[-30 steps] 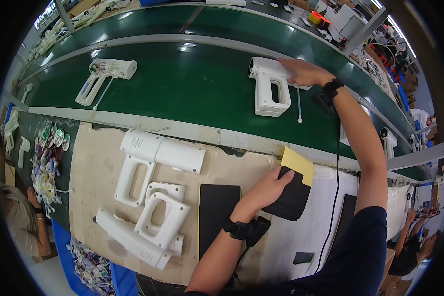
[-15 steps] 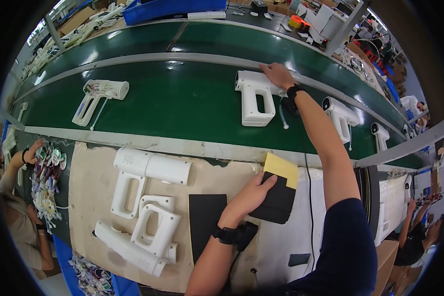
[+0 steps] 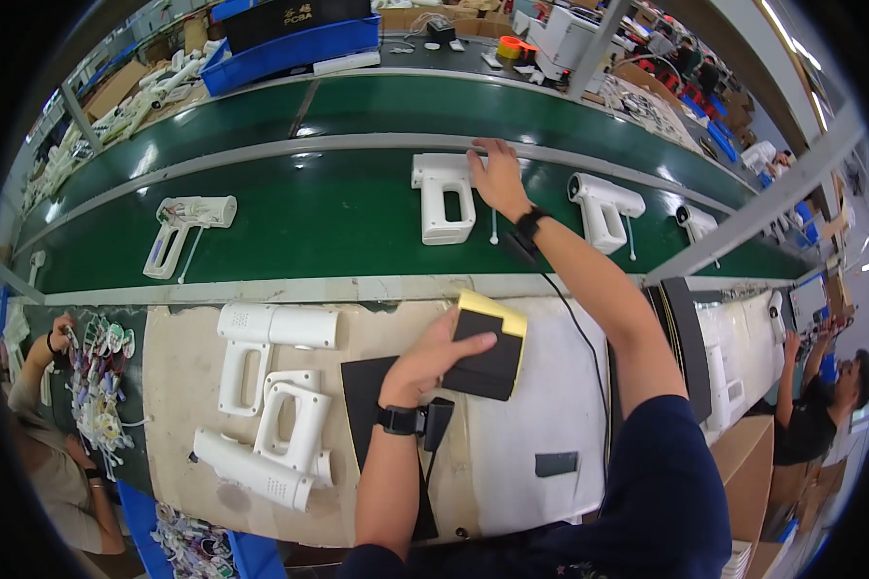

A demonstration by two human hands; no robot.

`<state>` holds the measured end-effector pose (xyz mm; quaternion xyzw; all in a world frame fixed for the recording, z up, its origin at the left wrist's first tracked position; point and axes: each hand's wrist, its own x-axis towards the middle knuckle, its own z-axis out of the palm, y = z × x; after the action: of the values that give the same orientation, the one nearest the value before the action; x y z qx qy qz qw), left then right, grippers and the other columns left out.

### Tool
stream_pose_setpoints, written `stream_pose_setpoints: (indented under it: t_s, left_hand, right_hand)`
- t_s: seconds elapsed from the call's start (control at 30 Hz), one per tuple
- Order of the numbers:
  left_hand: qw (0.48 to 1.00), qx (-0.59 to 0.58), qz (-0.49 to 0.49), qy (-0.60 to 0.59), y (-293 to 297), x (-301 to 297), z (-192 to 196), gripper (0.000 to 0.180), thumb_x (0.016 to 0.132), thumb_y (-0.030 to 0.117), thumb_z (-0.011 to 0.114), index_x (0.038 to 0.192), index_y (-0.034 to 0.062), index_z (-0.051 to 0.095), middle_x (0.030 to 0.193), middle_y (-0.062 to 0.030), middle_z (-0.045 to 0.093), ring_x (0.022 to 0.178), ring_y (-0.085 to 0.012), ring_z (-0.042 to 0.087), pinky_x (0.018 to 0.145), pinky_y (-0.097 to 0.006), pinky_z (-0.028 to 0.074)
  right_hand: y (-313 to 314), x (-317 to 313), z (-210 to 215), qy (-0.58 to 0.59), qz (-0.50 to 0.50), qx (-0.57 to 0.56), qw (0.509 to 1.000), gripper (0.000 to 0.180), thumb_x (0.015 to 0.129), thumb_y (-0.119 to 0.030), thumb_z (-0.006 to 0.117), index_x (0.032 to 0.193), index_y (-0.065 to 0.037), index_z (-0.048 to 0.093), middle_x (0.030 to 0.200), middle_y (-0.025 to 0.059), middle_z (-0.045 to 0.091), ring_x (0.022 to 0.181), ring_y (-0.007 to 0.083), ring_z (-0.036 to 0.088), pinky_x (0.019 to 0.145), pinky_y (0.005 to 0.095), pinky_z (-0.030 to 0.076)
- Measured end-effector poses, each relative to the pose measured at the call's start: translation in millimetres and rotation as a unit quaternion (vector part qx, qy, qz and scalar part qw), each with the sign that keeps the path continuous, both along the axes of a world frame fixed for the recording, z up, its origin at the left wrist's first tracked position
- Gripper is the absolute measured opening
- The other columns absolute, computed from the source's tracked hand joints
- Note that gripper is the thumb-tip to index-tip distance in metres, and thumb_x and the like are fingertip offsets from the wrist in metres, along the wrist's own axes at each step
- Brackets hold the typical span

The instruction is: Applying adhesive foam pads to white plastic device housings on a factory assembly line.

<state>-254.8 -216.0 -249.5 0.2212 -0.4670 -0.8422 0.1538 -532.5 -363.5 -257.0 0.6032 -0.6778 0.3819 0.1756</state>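
My left hand [image 3: 423, 359] is closed on a black foam sheet with yellow backing [image 3: 486, 359], thumb on top, held above the bench. On the green belt lies a white gun-shaped housing [image 3: 442, 214] with a looped handle. My right hand [image 3: 500, 181] reaches across its barrel, fingers bent over the far side; what the fingertips touch is hidden. Left of my left forearm, three white gun-shaped shells rest on the bench: an upper one [image 3: 251, 333], and below it a looped-handle piece [image 3: 292, 415] overlapping a tilted one [image 3: 251, 468]. A larger black sheet [image 3: 365, 386] lies partly under my left arm.
The green conveyor belt [image 3: 309, 227] carries an opened housing with wires [image 3: 193, 212] and more white housings [image 3: 603, 212] to the right. A black cable [image 3: 581, 338] runs from my right wrist. Co-workers sit at both sides. A blue bin [image 3: 290, 58] stands behind the belt.
The view has shifted, so the belt's housings appear farther left and the bench higher. My right hand stays at the same housing's barrel. My left hand has turned the foam sheet slightly.
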Motion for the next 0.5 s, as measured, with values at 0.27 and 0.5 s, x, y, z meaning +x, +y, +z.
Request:
stream_pose_setpoints:
  t_s: [0.27,0.5]
  left_hand:
    - [0.995,-0.079,0.066,0.019,38.9,17.7,81.1,0.056,0.090,0.018,0.068,0.136,-0.0015,0.043,0.119,-0.0168,0.062,0.105,-0.0207,0.063,0.091,-0.034,0.051]
    - [0.954,-0.177,-0.136,0.199,148.1,92.2,220.2,0.038,0.102,0.022,0.045,0.103,-0.0103,0.065,0.108,-0.0226,0.066,0.105,-0.0286,0.063,0.091,-0.039,0.049]
  right_hand:
    - [316.2,108.8,222.9,-0.287,0.427,0.229,0.826,0.017,0.097,-0.011,0.059,0.106,0.001,0.065,0.100,0.0103,0.067,0.091,0.0143,0.065,0.080,0.0289,0.052]
    - [432.1,154.4,294.2,-0.538,0.620,0.125,0.558,0.041,0.105,-0.034,0.035,0.105,0.001,0.056,0.098,0.0267,0.061,0.088,0.0344,0.065,0.075,0.0440,0.056]
